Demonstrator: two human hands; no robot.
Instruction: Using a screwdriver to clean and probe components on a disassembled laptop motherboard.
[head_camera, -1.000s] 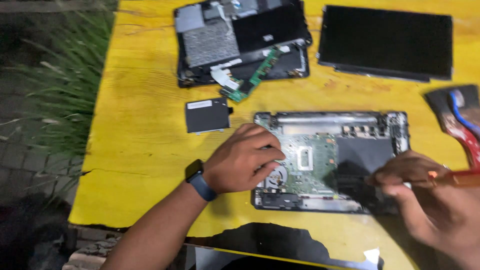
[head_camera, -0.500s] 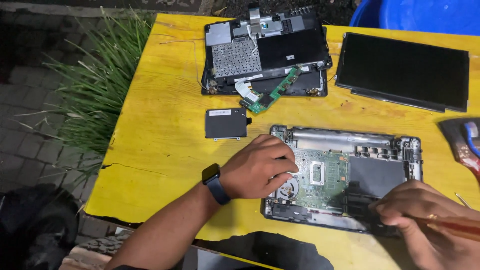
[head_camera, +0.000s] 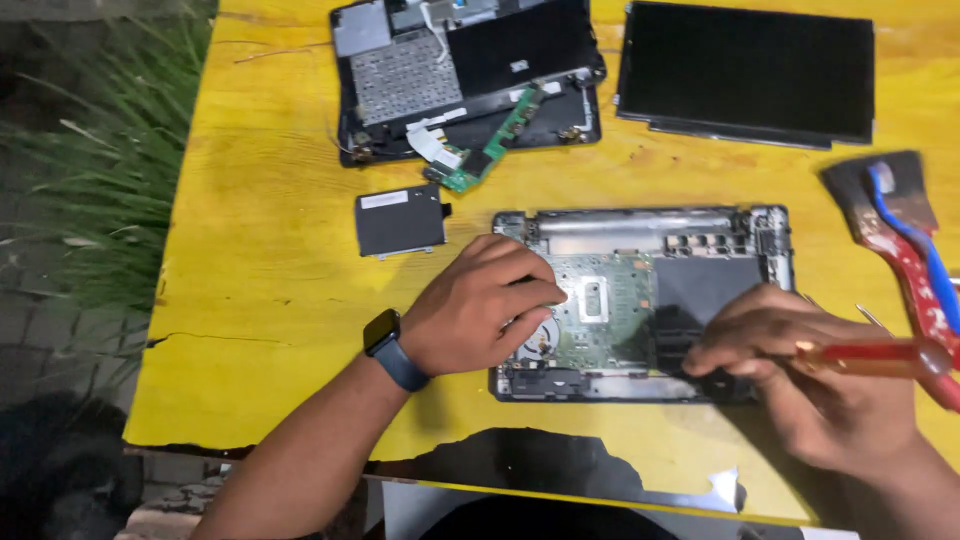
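Yellow wooden worktop (head_camera: 270, 300). Opened black laptop base with green circuit board (head_camera: 640, 300) near front edge. Left hand (head_camera: 480, 310) curled, pressing its left side. Right hand (head_camera: 810, 390) pinching red-handled screwdriver (head_camera: 870, 357) over right side.

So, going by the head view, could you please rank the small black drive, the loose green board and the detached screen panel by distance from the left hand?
1. small black drive, just beyond the left hand, slightly left.
2. loose green board, farther up.
3. detached screen panel, far upper right.

Harsh overhead light lit the scratched yellow wooden tabletop (head_camera: 280, 300); the grassy left edge stayed dark, and everything looked slightly motion-blurred
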